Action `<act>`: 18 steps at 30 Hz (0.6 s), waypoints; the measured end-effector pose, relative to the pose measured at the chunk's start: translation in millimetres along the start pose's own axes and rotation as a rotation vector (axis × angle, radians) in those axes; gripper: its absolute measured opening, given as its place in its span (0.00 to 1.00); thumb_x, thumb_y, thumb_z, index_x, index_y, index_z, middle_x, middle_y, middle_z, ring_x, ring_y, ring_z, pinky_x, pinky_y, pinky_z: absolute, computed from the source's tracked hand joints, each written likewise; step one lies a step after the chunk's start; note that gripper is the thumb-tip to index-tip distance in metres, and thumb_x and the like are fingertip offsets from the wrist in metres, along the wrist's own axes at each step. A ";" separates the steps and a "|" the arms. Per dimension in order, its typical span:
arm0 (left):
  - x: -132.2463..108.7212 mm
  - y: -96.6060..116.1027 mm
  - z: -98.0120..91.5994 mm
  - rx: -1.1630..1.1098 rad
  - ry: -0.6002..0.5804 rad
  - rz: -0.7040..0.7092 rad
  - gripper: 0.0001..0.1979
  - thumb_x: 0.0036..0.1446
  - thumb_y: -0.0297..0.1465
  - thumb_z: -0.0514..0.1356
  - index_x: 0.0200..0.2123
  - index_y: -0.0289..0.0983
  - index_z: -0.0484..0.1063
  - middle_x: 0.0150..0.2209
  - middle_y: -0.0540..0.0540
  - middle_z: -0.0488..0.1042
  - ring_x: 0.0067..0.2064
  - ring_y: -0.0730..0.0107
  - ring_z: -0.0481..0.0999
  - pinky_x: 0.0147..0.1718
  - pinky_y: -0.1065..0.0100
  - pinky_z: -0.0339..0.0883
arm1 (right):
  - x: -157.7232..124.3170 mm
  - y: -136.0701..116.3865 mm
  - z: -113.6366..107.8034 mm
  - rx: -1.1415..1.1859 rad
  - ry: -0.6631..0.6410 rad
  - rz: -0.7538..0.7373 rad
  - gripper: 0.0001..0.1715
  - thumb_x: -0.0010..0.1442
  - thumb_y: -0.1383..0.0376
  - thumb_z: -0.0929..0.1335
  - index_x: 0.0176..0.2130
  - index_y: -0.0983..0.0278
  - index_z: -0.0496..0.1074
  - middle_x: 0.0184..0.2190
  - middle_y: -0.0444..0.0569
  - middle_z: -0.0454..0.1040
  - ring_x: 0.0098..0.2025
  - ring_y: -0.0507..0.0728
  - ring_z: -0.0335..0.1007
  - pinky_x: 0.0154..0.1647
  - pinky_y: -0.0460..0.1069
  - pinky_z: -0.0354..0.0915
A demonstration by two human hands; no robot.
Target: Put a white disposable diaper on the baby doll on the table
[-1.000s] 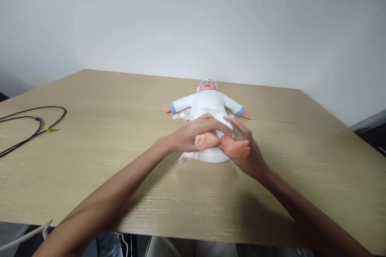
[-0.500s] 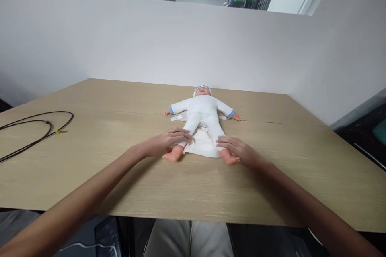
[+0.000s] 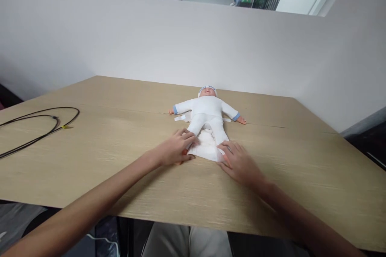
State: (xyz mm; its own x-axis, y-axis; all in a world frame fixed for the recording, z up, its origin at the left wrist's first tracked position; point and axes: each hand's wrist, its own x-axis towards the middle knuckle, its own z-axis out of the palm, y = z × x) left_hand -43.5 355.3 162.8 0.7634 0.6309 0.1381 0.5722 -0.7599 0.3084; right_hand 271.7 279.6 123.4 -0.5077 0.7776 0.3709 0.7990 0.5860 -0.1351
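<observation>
A baby doll (image 3: 207, 106) in a white suit with blue cuffs lies on its back, head away from me, arms spread. Beneath its hips and between its legs is an opened white diaper (image 3: 206, 149), its tabs showing at both sides of the waist. My left hand (image 3: 177, 147) curls round the doll's lower leg on the left, thumb near the diaper's front corner. Around the other lower leg is my right hand (image 3: 238, 160), its thumb by the opposite corner. Both hands largely cover the doll's feet.
The wooden table (image 3: 120, 128) reaches to a white partition wall (image 3: 150, 40). Black cables (image 3: 39, 111) with a yellow tag lie looped at the left. My legs (image 3: 187, 241) are under the front edge.
Both hands have moved down the doll's legs and over its feet, fingers curling and thumbs coming near the diaper's front corners. The view has shifted slightly.
</observation>
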 end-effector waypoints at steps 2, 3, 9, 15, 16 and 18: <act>4.1 -3.1 5.6 0.023 0.037 0.003 0.10 0.65 0.29 0.65 0.49 0.39 0.77 0.50 0.41 0.80 0.56 0.47 0.70 0.57 0.53 0.67 | 0.9 -1.9 14.6 -0.075 0.084 0.030 0.16 0.70 0.70 0.67 0.57 0.65 0.75 0.55 0.61 0.76 0.55 0.70 0.72 0.56 0.64 0.70; 6.5 -6.3 5.6 0.001 0.055 0.000 0.10 0.66 0.27 0.62 0.49 0.39 0.77 0.48 0.41 0.80 0.54 0.49 0.71 0.55 0.54 0.68 | 2.6 -0.2 18.8 -0.080 0.112 0.039 0.15 0.70 0.72 0.66 0.53 0.65 0.76 0.52 0.59 0.77 0.52 0.69 0.73 0.54 0.62 0.70; 31.1 -26.2 -12.9 -0.174 0.233 -0.044 0.15 0.75 0.36 0.52 0.50 0.39 0.77 0.50 0.40 0.79 0.52 0.51 0.75 0.55 0.54 0.68 | 41.7 22.1 6.2 0.202 0.300 0.162 0.08 0.74 0.65 0.65 0.44 0.61 0.75 0.40 0.53 0.77 0.43 0.64 0.74 0.45 0.56 0.66; 85.8 -50.2 -23.2 -0.474 0.375 -0.110 0.18 0.75 0.44 0.52 0.51 0.39 0.75 0.55 0.41 0.78 0.58 0.53 0.72 0.61 0.58 0.63 | 110.5 57.5 -6.1 0.511 0.344 0.383 0.19 0.69 0.49 0.64 0.39 0.61 0.73 0.41 0.52 0.79 0.48 0.64 0.73 0.54 0.56 0.67; 97.0 -57.0 -24.0 -0.544 0.384 -0.143 0.18 0.74 0.45 0.54 0.47 0.39 0.74 0.49 0.43 0.78 0.53 0.55 0.73 0.56 0.60 0.64 | 122.1 66.1 -4.5 0.530 0.328 0.428 0.21 0.68 0.47 0.63 0.37 0.60 0.73 0.37 0.50 0.78 0.43 0.63 0.72 0.51 0.55 0.67; 119.0 -72.3 -24.3 -0.655 0.398 -0.202 0.17 0.72 0.46 0.56 0.39 0.39 0.70 0.38 0.47 0.74 0.44 0.60 0.70 0.47 0.64 0.64 | 144.4 84.6 1.8 0.545 0.317 0.484 0.24 0.67 0.45 0.63 0.36 0.60 0.73 0.31 0.48 0.75 0.38 0.62 0.69 0.47 0.54 0.66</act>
State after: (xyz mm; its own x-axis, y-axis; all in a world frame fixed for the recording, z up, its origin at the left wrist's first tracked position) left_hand -1.3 489.1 179.8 0.4280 0.8495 0.3086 0.3013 -0.4560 0.8374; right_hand 265.4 441.9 163.9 0.0371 0.9205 0.3890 0.5955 0.2922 -0.7483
